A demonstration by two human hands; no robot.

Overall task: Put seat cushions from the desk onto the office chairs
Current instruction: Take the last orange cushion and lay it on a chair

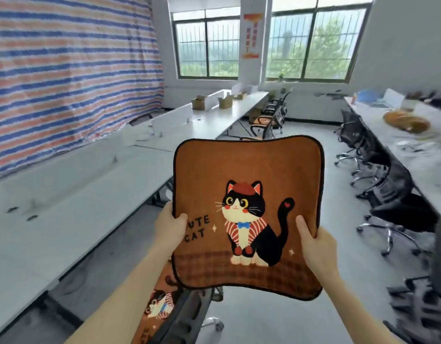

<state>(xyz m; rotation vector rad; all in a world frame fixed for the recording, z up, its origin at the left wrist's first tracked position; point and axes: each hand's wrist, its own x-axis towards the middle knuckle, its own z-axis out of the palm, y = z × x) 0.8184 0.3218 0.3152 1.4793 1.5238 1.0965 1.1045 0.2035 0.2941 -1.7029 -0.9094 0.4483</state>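
A brown seat cushion [249,170] with a cat picture and black trim is held up in front of me over the aisle. My left hand [170,228] grips its left edge, thumb on the front face. My right hand [314,240] grips its right edge the same way. Below it, a second cat cushion [156,309] lies on the seat of a black office chair [187,311] at the bottom of the view. Further down the left row, another chair [264,126] carries an orange cushion. A pile of orange cushions [406,122] lies on the right desk.
A long white desk [78,199] with low dividers runs along my left, with cardboard boxes [199,103] at its far end. Black office chairs [388,194] line the right desk [423,160]. A grey aisle floor runs between the rows toward barred windows. A striped tarp covers the left wall.
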